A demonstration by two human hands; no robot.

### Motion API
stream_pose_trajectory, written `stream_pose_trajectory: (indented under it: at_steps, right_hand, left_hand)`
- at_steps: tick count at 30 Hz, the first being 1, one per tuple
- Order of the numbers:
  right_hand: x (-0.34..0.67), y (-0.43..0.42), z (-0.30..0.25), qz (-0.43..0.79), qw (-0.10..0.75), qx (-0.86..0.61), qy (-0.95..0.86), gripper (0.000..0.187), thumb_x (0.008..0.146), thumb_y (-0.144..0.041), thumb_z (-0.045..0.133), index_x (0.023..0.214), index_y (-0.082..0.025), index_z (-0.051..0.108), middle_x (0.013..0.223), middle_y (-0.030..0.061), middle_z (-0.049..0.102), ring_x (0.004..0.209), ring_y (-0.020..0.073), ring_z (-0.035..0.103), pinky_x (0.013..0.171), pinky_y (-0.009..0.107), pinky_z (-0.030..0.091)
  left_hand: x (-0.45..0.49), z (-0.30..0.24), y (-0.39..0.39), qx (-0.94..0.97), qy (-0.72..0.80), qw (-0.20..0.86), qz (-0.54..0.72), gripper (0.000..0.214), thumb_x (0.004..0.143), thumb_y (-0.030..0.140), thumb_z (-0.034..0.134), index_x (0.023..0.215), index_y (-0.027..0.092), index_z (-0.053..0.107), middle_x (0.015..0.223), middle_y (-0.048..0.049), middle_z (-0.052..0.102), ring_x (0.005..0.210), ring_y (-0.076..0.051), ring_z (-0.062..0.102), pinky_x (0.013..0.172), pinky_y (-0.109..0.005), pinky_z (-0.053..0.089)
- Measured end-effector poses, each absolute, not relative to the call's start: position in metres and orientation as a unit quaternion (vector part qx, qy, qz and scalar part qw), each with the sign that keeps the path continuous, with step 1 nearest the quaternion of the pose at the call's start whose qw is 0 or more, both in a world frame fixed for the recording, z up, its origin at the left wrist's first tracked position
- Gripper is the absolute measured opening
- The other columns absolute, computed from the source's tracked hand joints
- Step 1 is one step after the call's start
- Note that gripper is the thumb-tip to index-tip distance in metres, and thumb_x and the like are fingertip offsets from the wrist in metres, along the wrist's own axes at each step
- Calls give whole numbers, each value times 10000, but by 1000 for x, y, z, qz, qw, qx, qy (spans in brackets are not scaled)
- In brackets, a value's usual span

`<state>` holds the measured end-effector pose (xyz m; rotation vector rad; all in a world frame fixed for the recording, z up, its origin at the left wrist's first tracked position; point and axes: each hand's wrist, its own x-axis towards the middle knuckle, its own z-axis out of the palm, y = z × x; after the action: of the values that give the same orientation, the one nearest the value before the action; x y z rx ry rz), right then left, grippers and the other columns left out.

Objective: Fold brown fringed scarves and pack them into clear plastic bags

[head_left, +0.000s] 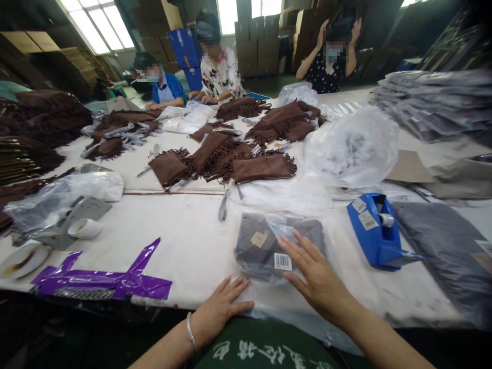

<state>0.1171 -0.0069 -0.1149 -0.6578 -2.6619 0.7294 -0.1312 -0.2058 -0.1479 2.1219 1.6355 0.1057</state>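
Fingers spread, a worker's right hand [319, 277] presses a bagged grey garment [261, 246] flat, while the left hand [221, 310], also spread, rests on the table [172, 230] just below it. A blue tape dispenser [374, 233] sits within reach, right of the bag.

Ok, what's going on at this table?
A person's right hand is spread on a bagged grey item with a barcode label, and their left hand lies flat on the table just beside it. A blue tape dispenser sits to the right. Farther along, other people are beyond brown fringed pieces.
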Motion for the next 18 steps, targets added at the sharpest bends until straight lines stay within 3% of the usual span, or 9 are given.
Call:
stream_pose_trajectory:
  at_steps: [3, 5, 7, 10, 11, 13, 16, 18]
  right_hand:
    - [80, -7, -157, 136, 164, -113, -970, 622, 850, -351, 533, 1409, -332, 261, 1469, 3, 326, 1363, 284, 238, 1095, 543, 221]
    - [73, -13, -185, 101, 167, -96, -976, 625, 853, -320, 531, 1412, -322, 250, 1476, -2, 311, 1373, 273, 211, 1094, 523, 235]
    - [77, -17, -202, 85, 169, -101, -977, 622, 860, -288, 519, 1415, -324, 239, 1482, -6, 298, 1377, 268, 200, 1094, 516, 235]
    - [83, -17, -205, 75, 174, -97, -977, 623, 857, -239, 516, 1409, -345, 248, 1487, -11, 286, 1380, 276, 185, 1091, 528, 232]
    - [83, -17, -203, 72, 174, -93, -978, 621, 855, -222, 513, 1406, -352, 255, 1487, -12, 286, 1381, 280, 180, 1089, 534, 232]
    - [83, -16, -199, 66, 172, -89, -979, 620, 854, -196, 503, 1402, -356, 263, 1486, -11, 288, 1382, 285, 173, 1084, 546, 235]
    - [82, -16, -199, 62, 171, -94, -979, 627, 853, -170, 487, 1406, -353, 255, 1487, -15, 285, 1384, 282, 165, 1083, 544, 243]
    - [83, -17, -202, 64, 175, -100, -977, 633, 854, -171, 485, 1412, -346, 241, 1491, -20, 274, 1387, 277, 156, 1090, 531, 243]
  left_hand:
    - [-132, -144, -218, 719, 636, 273, 69, 443, 869, 155, 506, 1264, 355, 501, 1481, -59, 271, 1365, -277, 242, 1084, -603, 184]
    - [-136, -134, -222, 644, 680, 321, 140, 432, 869, 125, 445, 1248, 318, 524, 1447, -60, 355, 1347, -249, 299, 1097, -564, 212]
    - [-140, -124, -219, 526, 746, 337, 230, 383, 889, 215, 432, 1262, 257, 508, 1357, -87, 481, 1254, -226, 448, 1065, -478, 335]
    - [-142, -122, -200, 367, 820, 308, 312, 461, 859, 433, 481, 1226, 154, 482, 1099, -112, 636, 858, -193, 649, 748, -331, 535]
    - [-141, -126, -193, 339, 827, 322, 313, 513, 832, 500, 493, 1188, 130, 481, 954, -92, 668, 673, -169, 640, 587, -285, 522]
    - [-136, -136, -180, 304, 817, 402, 282, 569, 779, 608, 501, 1056, 111, 507, 630, -9, 627, 386, -118, 493, 359, -214, 361]
    - [-126, -146, -171, 265, 753, 549, 247, 577, 703, 697, 531, 823, 133, 533, 395, 63, 467, 271, -76, 332, 305, -177, 186]
    - [-121, -143, -170, 259, 703, 591, 300, 566, 658, 692, 594, 741, 134, 541, 438, 35, 513, 331, -83, 409, 337, -177, 246]
